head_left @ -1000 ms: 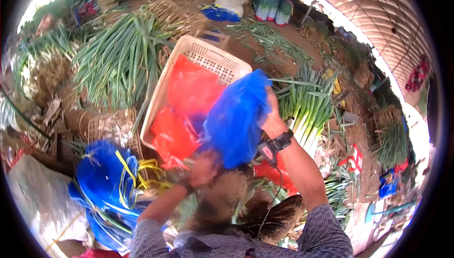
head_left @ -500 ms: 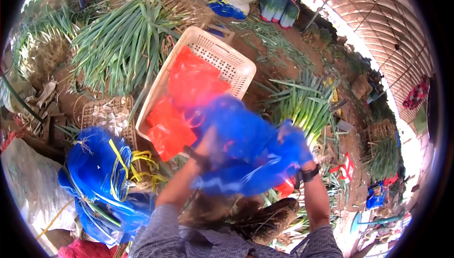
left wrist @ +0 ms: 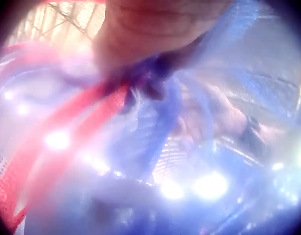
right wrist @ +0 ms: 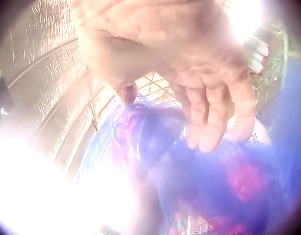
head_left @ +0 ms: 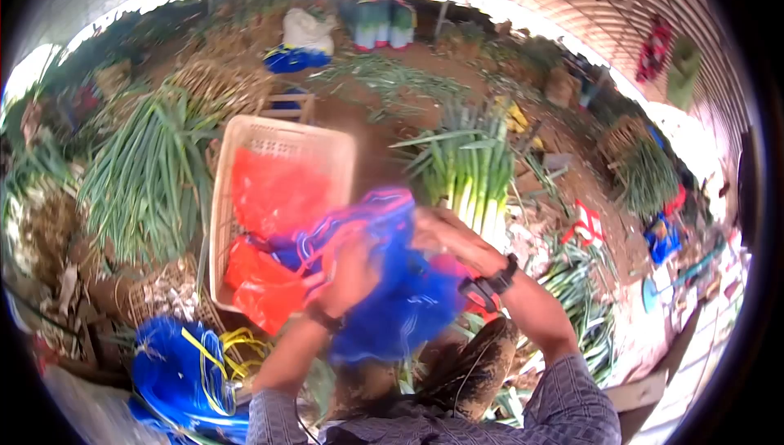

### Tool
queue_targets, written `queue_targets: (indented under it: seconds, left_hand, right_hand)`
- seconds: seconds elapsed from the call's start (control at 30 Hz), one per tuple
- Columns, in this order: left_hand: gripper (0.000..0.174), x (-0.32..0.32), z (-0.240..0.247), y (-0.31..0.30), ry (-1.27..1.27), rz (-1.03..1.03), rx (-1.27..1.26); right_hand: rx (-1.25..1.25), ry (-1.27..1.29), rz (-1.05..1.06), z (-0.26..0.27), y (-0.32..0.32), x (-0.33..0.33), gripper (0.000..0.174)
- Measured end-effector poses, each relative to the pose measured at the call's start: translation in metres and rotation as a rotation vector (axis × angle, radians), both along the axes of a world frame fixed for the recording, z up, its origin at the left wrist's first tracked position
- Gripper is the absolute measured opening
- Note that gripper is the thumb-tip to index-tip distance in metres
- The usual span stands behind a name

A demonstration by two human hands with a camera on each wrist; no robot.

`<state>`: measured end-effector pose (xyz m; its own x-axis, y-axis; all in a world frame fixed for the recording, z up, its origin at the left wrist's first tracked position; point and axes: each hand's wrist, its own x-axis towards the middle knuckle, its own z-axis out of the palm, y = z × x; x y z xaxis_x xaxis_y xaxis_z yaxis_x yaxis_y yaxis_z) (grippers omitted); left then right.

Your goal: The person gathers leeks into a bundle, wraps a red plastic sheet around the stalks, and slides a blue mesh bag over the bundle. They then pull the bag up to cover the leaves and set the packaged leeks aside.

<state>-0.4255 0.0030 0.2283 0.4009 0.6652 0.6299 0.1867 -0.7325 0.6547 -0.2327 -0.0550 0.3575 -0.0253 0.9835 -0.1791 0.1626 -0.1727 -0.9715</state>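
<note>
A thin, see-through blue plastic bag [head_left: 400,306] with a red and pink edge hangs in front of the person's knees. My left hand [head_left: 355,269] grips its gathered top, where red strips [left wrist: 86,115] and blue film bunch under the fingers in the left wrist view. Beside it, my right hand [head_left: 441,233] is over the bag's upper part. The right wrist view shows its fingers [right wrist: 209,117] fairly straight and apart from the thumb, fingertips right at the blue film. Red plastic bags [head_left: 269,192] lie in a cream crate [head_left: 219,257] just beyond the left hand.
Leeks [head_left: 469,167] with white stalks lie beyond the right hand, and a large green bunch [head_left: 147,175] lies left of the crate. Blue bags with yellow ties [head_left: 175,363] sit at the near left. Wrapped bundles [head_left: 384,24] stand at the back.
The blue bag was lifted, spread out between both hands, then gathered with its red edge uppermost. The hands have come closer together, and the head view has swung to the right.
</note>
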Motion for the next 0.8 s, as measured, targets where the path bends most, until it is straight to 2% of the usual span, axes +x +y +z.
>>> queue_targets:
  seconds: [0.03,0.1,0.13,0.17,0.2,0.23,0.3,0.33,0.4,0.5,0.57,0.6,0.63,0.7,0.77,0.8]
  left_hand:
    - [0.042,0.003,0.009,-0.016,0.172,0.002,-0.028]
    - [0.043,0.01,0.013,-0.034,0.34,-0.064,-0.067]
    - [0.044,0.013,0.01,-0.04,0.334,-0.138,-0.087]
    - [0.043,0.015,0.026,-0.052,0.315,-0.124,0.146]
    - [0.042,0.017,0.042,-0.063,0.285,-0.079,0.383]
    - [0.04,0.024,0.016,-0.076,0.326,-0.111,0.354]
    - [0.036,0.013,0.013,-0.104,0.449,-0.269,0.27]
    - [0.036,0.008,0.025,-0.11,0.45,-0.293,0.312]
    - [0.037,-0.006,0.044,-0.117,0.452,-0.333,0.382]
    - [0.039,-0.007,0.049,-0.078,0.589,-0.323,-0.062]
    - [0.039,0.003,0.012,-0.058,0.479,-0.234,-0.109]
    - [0.035,0.013,-0.008,-0.069,0.491,-0.104,0.168]
    - [0.035,0.023,-0.019,-0.078,0.517,-0.232,0.167]
    - [0.037,0.042,-0.038,-0.096,0.515,-0.45,0.177]
    - [0.038,0.065,-0.06,-0.11,0.437,-0.591,0.226]
    - [0.037,0.075,-0.072,-0.122,0.473,-0.648,0.186]
  right_hand:
    - [0.018,-0.051,0.013,0.0,-0.002,0.004,0.038]
    - [0.052,-0.158,0.058,-0.009,0.009,0.018,0.03]
    - [0.294,0.093,-0.041,-0.041,0.021,0.029,0.022]
    - [0.226,0.237,-0.101,-0.023,0.009,0.028,0.021]
    - [0.208,0.413,-0.07,-0.014,0.003,0.031,0.021]
    - [0.194,0.587,-0.04,-0.008,-0.002,0.037,0.021]
    - [0.268,0.449,-0.093,-0.025,-0.001,0.06,0.022]
    - [0.301,0.378,-0.123,-0.032,-0.002,0.072,0.022]
    - [0.299,0.417,-0.159,-0.036,-0.009,0.086,0.027]
    - [0.35,0.527,-0.125,-0.035,-0.022,0.099,0.035]
    - [0.365,0.656,-0.175,-0.012,-0.038,0.089,0.035]
    - [0.38,0.605,-0.156,-0.01,-0.039,0.096,0.033]
    - [0.402,0.639,-0.293,-0.016,-0.038,0.102,0.028]
    - [0.333,0.812,-0.417,-0.021,-0.04,0.116,0.025]
    - [0.442,0.906,-0.384,-0.015,-0.044,0.128,0.023]
    - [0.476,0.795,-0.363,0.002,-0.058,0.124,0.02]
